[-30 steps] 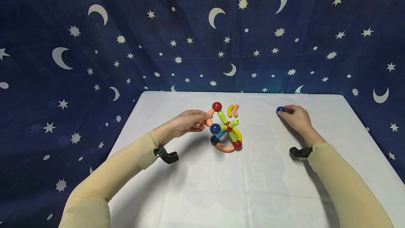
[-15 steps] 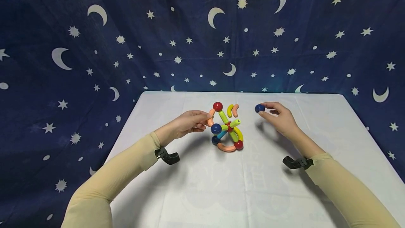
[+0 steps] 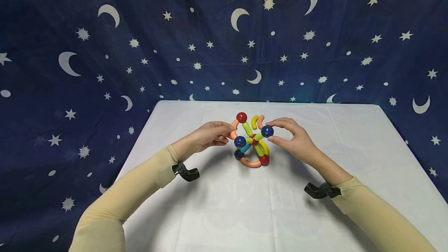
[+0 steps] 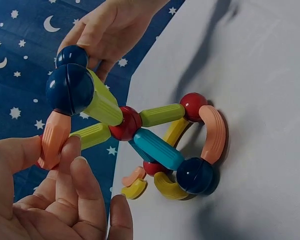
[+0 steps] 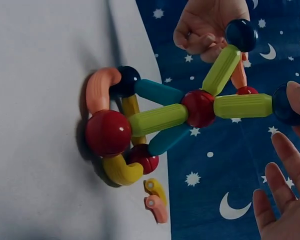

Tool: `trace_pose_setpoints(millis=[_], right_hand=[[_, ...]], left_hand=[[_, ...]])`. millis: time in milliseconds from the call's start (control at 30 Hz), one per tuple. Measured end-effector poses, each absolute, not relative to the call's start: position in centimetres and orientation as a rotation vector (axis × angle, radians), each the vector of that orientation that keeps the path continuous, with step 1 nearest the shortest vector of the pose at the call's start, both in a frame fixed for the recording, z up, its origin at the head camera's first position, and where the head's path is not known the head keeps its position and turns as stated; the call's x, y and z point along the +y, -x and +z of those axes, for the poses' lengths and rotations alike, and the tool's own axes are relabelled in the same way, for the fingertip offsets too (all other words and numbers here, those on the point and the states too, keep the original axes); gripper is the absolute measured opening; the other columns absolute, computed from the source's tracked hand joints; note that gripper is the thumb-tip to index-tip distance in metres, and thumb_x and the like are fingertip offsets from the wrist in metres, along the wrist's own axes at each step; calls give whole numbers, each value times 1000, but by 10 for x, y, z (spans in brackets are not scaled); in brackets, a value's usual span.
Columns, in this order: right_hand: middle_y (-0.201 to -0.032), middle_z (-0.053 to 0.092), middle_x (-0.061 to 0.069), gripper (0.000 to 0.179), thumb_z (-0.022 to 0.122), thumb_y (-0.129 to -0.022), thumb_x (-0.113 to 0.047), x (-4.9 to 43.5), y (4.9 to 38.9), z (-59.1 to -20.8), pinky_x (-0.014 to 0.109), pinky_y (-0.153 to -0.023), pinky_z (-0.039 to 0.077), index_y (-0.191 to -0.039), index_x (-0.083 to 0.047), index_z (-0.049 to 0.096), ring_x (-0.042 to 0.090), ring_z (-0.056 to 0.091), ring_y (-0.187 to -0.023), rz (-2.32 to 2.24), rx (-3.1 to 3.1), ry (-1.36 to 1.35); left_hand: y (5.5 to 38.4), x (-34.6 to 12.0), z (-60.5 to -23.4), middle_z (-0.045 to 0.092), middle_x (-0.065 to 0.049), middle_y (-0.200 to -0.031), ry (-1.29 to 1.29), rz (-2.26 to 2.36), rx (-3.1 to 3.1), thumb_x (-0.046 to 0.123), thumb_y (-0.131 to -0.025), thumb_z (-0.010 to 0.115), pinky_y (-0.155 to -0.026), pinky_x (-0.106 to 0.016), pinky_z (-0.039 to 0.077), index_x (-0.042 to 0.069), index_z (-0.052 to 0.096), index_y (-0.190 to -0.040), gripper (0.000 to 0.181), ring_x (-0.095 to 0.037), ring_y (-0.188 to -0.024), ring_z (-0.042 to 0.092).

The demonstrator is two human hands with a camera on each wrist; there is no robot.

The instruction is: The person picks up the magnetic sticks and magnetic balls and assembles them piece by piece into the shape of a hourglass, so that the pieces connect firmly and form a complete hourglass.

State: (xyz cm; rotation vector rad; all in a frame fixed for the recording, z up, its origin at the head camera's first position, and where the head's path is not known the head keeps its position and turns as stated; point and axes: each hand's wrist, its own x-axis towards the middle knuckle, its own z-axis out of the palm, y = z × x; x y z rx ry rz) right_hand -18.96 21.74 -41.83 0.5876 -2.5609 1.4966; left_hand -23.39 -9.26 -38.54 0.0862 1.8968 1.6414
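A ball-and-stick magnetic construction stands on the table, with a central red ball [image 5: 199, 108] joined to green and blue rods. Its base is a ring of curved yellow and peach rods with red and dark blue balls between them. My left hand [image 3: 211, 136] pinches the peach curved rod [image 4: 55, 140] on the upper left, between a red ball [image 3: 241, 117] and a blue ball [image 4: 70, 89]. Between thumb and fingertips, my right hand [image 3: 297, 139] holds another blue ball [image 3: 267, 131], which sits at the free end of a green rod [image 5: 243, 105].
Just behind the construction, a loose yellow curved rod [image 3: 254, 121] and a loose peach curved rod [image 3: 260, 121] lie side by side. The white-covered table [image 3: 241, 205] ends at a dark blue cloth [image 3: 210, 22] with moons and stars.
My right hand has lifted the blue ball off the table at the right and brought it left to the green rod's end. My left hand has stayed nearly still.
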Motion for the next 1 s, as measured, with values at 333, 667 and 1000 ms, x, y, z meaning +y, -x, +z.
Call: trace_pose_setpoints(millis=[333,667,1000], right_hand=[[-131,63,-6,41,79,-92,-34,204,202,-413,57,-104,40,-131,-23,70,16,47,-127,1498,-2553,-593],[-133,63,-6,42,78,-93,-31,202,203,-411,51,-102,41,-134,-23,68,16,48,-126,1531,-2541,-615],[-130,66,3,35,68,-101,-24,215,211,-420,55,-108,39,-135,-15,67,23,55,-124,1591,-2475,-584]], left_hand=[[234,-91,-384,68,0,-87,-81,1654,1881,23,-103,63,-106,-51,45,0,61,-131,36,-11,-74,61],[234,-90,-385,68,0,-86,-85,1652,1887,23,-103,63,-93,-39,53,0,63,-129,35,-11,-74,61],[233,-88,-386,69,-1,-87,-76,1654,1886,25,-102,64,-85,-33,55,1,64,-127,34,-12,-74,62]])
